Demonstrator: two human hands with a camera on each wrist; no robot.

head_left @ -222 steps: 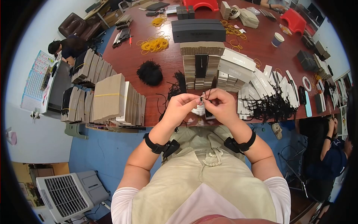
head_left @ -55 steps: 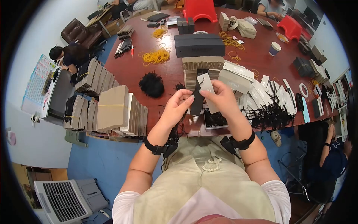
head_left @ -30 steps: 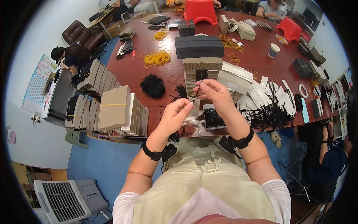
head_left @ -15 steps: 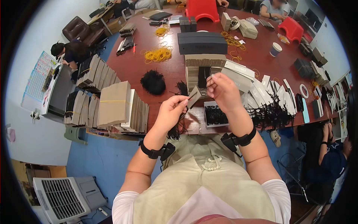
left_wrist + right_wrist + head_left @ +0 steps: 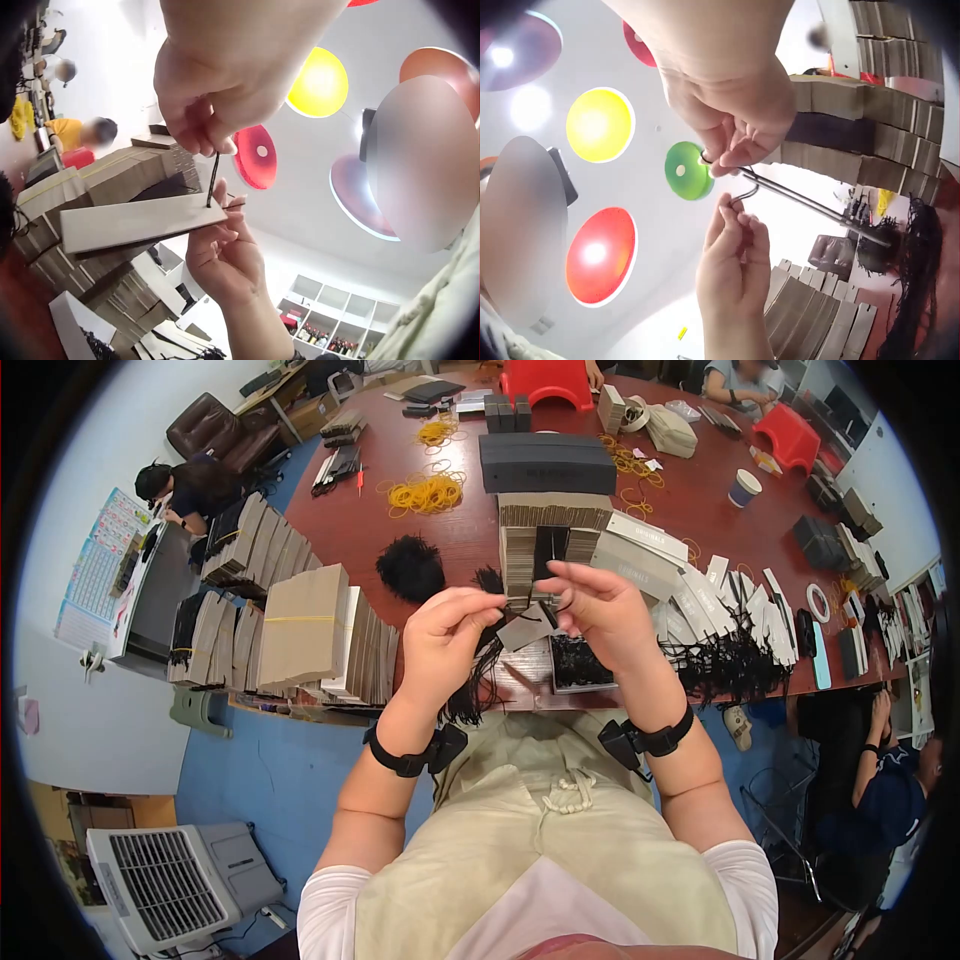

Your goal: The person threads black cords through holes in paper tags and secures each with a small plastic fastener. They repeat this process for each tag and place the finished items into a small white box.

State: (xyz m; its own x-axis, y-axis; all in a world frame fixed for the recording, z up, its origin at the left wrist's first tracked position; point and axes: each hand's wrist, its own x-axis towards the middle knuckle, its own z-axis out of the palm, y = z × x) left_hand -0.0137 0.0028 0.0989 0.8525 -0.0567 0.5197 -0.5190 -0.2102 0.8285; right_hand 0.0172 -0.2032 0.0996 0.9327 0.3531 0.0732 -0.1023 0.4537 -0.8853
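Observation:
A light hang tag hangs between my two hands, just over the table's near side. Behind it lies a dark tag, its edge showing in the left wrist view; both appear nearly edge-on in the right wrist view. A thin black cord runs through the light tag's end. My left hand pinches this cord between thumb and forefinger, above the tag. My right hand, at the tag's other side, pinches the cord's other part, which bends in a curve between the hands.
An open box of black cords stands below the right hand. Stacked cardboard tags rise ahead, bundled stacks at left. White tags with black cords spread at right. A black cord bundle and yellow rubber bands lie farther left.
Earlier both hands held a dark and a light tag directly. Half a second ago the left hand gripped the tags; now it pinches the cord above them, and the right hand has come lower.

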